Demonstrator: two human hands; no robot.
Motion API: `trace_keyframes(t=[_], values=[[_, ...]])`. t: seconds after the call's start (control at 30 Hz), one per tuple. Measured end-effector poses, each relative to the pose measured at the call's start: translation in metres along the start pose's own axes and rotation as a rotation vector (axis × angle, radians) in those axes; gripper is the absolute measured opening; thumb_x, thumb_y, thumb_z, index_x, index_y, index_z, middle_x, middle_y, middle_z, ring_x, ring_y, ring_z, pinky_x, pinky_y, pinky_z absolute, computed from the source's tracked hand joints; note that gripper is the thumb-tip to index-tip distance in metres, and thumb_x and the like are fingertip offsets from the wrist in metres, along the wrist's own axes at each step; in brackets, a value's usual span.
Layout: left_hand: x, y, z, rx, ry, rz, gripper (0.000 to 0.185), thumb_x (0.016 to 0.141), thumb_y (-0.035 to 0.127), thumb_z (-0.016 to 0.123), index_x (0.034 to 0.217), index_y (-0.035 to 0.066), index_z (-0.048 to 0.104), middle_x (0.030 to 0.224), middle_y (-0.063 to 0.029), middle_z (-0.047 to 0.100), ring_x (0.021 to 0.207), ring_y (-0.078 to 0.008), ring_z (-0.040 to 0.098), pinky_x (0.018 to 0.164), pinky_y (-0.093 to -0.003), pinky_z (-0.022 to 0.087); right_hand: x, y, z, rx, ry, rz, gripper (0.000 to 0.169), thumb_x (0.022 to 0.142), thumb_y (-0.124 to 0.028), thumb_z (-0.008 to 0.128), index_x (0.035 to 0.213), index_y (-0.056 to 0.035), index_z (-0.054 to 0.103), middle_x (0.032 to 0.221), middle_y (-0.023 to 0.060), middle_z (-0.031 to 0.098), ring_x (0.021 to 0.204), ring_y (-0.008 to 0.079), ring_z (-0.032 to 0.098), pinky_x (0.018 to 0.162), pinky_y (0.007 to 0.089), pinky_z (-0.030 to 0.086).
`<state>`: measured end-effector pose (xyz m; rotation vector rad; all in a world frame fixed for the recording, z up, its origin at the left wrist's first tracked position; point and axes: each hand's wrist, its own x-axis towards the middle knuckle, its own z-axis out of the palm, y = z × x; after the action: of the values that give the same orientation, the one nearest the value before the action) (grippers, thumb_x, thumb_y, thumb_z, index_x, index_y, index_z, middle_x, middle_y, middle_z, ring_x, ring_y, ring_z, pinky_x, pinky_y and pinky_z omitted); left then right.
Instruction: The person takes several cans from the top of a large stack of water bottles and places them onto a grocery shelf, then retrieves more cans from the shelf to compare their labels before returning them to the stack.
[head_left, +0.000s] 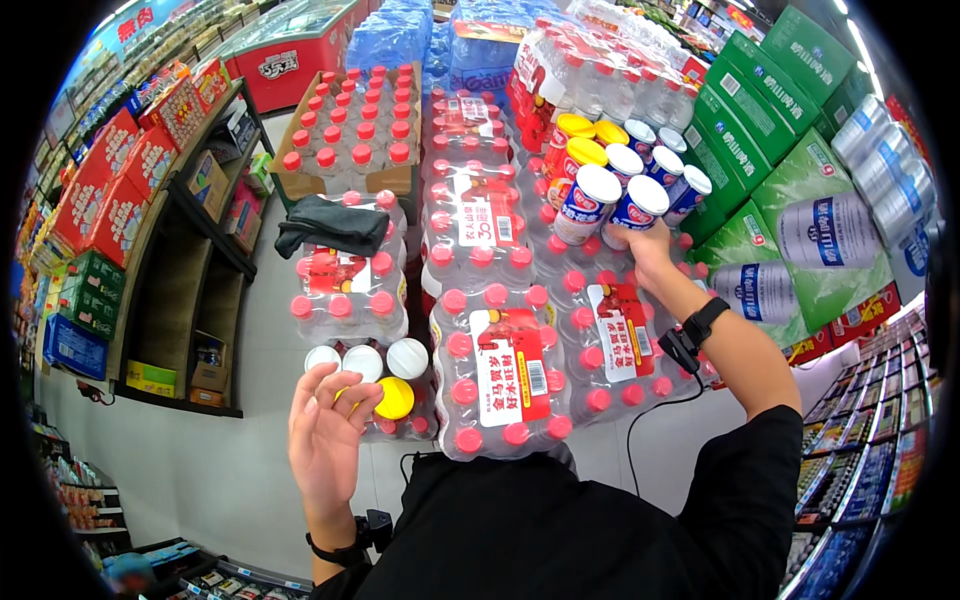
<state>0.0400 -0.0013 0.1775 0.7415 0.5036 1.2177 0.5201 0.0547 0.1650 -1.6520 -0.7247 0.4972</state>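
My right hand (651, 253) grips the lower side of a blue-and-white can with a white lid (636, 216). This can belongs to a cluster at the back right. Directly left of it stands another blue can (581, 214), also white-lidded. Orange cans with yellow lids (585, 151) sit behind. My left hand (330, 439) is raised at the front left, fingers apart and holding nothing that I can see. Beyond its fingers are white-lidded cans (407, 358) and a can with a yellow lid (394, 399); the hand partly hides some of them.
Shrink-wrapped packs of red-capped bottles (495, 375) fill the middle. A dark cloth (334, 226) lies on a pack at the left, before an open carton of bottles (352, 124). Green beer cartons (810, 225) stack at the right. A wooden shelf unit (161, 315) stands left.
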Motion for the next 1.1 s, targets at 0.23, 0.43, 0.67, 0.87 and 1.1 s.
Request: trace_keyframes(t=[0.23,0.43,0.67,0.87,1.1], values=[[-0.014,-0.003,-0.011,-0.033,0.073,0.014,0.040,0.097,0.025,0.043,0.129,0.000,0.041,0.117,-0.0184,0.058,0.106,-0.0339,0.060,0.099,-0.0463,0.046,0.002,0.006,0.008,0.012,-0.061,0.010,0.048,0.068,0.002,0.078,0.111,-0.0027,0.059,0.108,0.0086,0.067,0.097,0.0186,0.064,0.086,0.0339,0.050],[-0.022,-0.013,-0.008,-0.033,0.111,-0.016,0.039,0.097,0.024,0.044,0.127,0.000,0.042,0.115,-0.0179,0.058,0.105,-0.0339,0.060,0.098,-0.0465,0.046,0.010,0.009,0.002,-0.040,-0.087,0.004,0.049,0.067,0.001,0.081,0.110,-0.0018,0.059,0.110,0.0095,0.067,0.100,0.0195,0.064,0.086,0.0345,0.050],[-0.031,-0.037,0.024,-0.026,0.114,-0.028,0.037,0.097,0.025,0.043,0.127,0.001,0.043,0.115,-0.0175,0.059,0.105,-0.0335,0.060,0.098,-0.0471,0.046,0.009,-0.001,-0.022,-0.080,-0.236,0.106,0.072,0.067,0.004,0.080,0.130,-0.0029,0.044,0.130,0.0125,0.055,0.115,0.0221,0.055,0.098,0.0367,0.044],[-0.043,-0.073,0.066,-0.031,0.116,0.039,0.036,0.098,0.025,0.042,0.127,0.003,0.044,0.116,-0.0167,0.060,0.105,-0.0327,0.061,0.099,-0.0466,0.046,-0.035,-0.024,-0.066,0.473,-0.050,0.216,0.066,0.077,0.000,0.072,0.133,-0.0018,0.038,0.124,0.0111,0.053,0.116,0.0196,0.051,0.101,0.0376,0.040],[-0.105,-0.109,0.099,0.070,0.339,0.176,0.035,0.099,0.023,0.042,0.127,0.002,0.046,0.116,-0.0170,0.061,0.107,-0.0310,0.061,0.100,-0.0460,0.045,-0.145,-0.041,-0.092,0.656,-0.454,-0.216,0.029,0.086,0.002,0.062,0.112,-0.0034,0.050,0.099,0.0042,0.054,0.089,0.0099,0.053,0.082,0.0288,0.047]])
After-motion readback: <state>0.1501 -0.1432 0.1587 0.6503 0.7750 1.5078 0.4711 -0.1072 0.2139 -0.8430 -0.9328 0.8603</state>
